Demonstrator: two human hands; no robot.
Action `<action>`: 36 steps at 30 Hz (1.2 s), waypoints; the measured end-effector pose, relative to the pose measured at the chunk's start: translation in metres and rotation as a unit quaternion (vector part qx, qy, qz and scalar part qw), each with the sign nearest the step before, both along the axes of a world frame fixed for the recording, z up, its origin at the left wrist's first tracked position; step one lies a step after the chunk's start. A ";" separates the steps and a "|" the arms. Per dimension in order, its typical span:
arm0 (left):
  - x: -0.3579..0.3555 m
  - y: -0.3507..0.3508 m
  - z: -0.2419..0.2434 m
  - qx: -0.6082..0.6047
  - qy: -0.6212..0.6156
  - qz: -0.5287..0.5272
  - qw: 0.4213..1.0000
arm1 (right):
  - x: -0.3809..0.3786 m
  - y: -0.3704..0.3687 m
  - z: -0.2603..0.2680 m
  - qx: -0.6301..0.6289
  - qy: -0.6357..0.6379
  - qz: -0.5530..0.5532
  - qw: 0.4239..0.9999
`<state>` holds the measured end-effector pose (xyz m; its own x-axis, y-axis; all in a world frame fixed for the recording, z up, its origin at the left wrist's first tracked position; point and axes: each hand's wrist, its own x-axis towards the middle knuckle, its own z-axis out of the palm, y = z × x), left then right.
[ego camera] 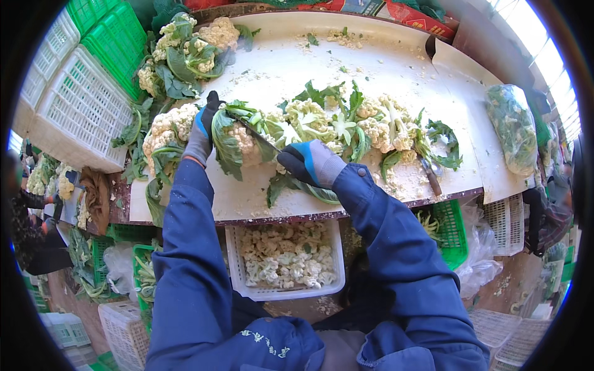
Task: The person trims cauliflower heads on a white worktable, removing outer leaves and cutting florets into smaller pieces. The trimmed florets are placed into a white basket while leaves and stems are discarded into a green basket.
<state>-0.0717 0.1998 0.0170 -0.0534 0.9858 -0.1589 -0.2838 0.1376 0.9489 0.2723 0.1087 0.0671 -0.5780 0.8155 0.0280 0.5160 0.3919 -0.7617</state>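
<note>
My left hand [204, 127], in a grey, blue and black work glove, holds the left side of a leafy cauliflower head [246, 144]; some of its fingers are hidden. In my right hand [312, 163], gloved alike, is a knife [260, 137]. Its blade points up and left, against the leaves of this head. To the right, trimmed cauliflower pieces [306, 120] with pale cut stems and loose leaves lie on the white table covering [287, 60]. Another whole cauliflower [169, 127] sits left of my left wrist.
A white crate [341, 273] of cut florets stands below the table edge. A wooden-handled knife [432, 178] lies at right, near a bagged bundle of greens [513, 130]. More cauliflowers [181, 51] are heaped back left beside stacked crates [86, 109]. People work at both sides.
</note>
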 end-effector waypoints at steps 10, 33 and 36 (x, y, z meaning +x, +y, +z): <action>0.002 -0.035 0.005 0.147 0.143 0.018 0.979 | 0.034 -0.079 0.047 -0.060 0.116 -0.070 0.989; 0.021 -0.013 0.009 0.077 0.263 0.071 0.959 | -0.033 0.026 0.042 -0.045 -0.089 0.020 0.995; 0.038 -0.022 0.010 0.113 0.320 0.062 0.939 | -0.054 0.073 -0.018 -0.002 -0.170 0.009 0.985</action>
<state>-0.0341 0.1781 0.0267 -0.1821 0.9706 0.1577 0.3541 -0.0849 0.9313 0.2188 0.1813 0.0490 -0.5686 0.8044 -0.1720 0.7339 0.4016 -0.5479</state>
